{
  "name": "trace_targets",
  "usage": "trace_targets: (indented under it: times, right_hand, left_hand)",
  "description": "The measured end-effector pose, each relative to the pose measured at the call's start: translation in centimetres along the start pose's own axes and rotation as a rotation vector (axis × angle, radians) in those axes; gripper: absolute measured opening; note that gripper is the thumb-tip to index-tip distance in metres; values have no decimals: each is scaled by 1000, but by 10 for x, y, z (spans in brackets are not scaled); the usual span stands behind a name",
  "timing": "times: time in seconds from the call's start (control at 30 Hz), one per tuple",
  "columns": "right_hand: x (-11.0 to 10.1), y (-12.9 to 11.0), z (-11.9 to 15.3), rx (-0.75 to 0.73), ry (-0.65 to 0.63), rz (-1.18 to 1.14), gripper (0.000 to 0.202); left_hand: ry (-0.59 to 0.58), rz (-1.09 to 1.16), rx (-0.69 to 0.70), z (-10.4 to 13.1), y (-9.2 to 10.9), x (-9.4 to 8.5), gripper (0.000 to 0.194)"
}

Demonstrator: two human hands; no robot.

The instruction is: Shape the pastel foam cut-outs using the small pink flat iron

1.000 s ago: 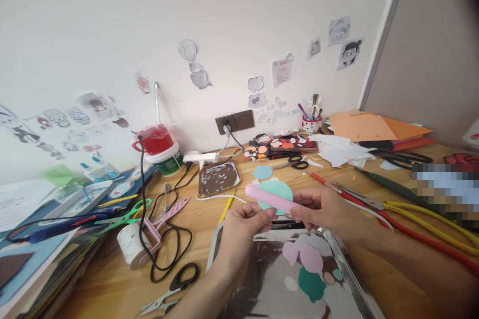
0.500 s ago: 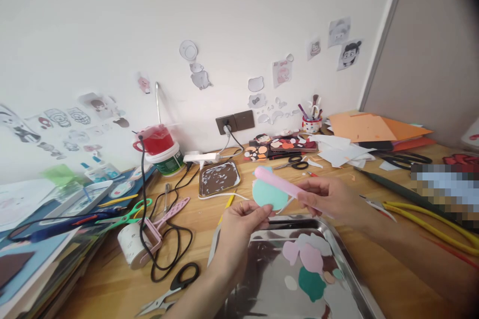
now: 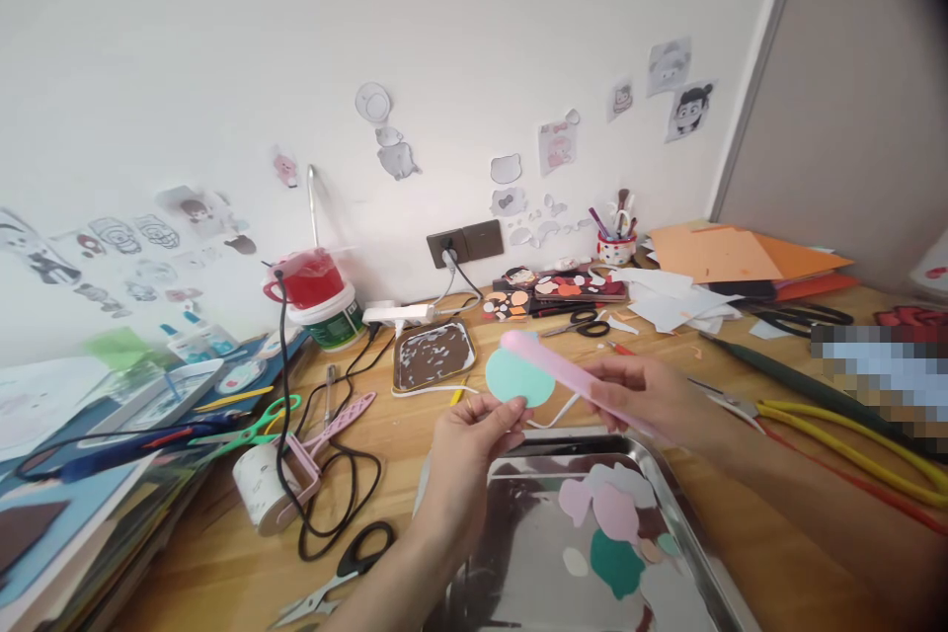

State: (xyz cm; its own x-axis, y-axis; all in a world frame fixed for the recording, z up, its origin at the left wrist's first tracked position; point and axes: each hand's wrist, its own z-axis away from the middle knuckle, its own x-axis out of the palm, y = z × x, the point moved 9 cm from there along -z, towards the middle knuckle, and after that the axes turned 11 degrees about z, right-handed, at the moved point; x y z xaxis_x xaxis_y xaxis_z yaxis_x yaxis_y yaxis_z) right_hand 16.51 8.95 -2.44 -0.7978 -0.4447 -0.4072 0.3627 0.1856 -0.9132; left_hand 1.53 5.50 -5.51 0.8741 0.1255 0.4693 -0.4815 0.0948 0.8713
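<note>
Pinching mint disc by lower edge in left hand, shifted slightly left since half a second ago, above tray far rim in view. Gripping pink stick in right hand, now overlapping disc's top right, not its middle as earlier.

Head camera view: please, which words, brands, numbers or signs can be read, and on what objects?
No text is readable.
Green label on white plastic bucket: print too small, blurred.
White blue-capped bottles: any lettering too blurred.
Mint-green round flat piece in the left hand, pink rounded stick in the right hand: no text visible.
</note>
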Motion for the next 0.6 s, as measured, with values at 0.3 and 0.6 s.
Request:
trace_targets:
  times: [0.3,0.6]
  right_hand:
    - [12,-9,5,-7,-33,-11,33]
    - [-4,12,-4,-22,86,29,30]
  left_hand:
    - [-51,4,-17,3,-5,8,16]
    - [-22,4,-19,2,-1,3,15]
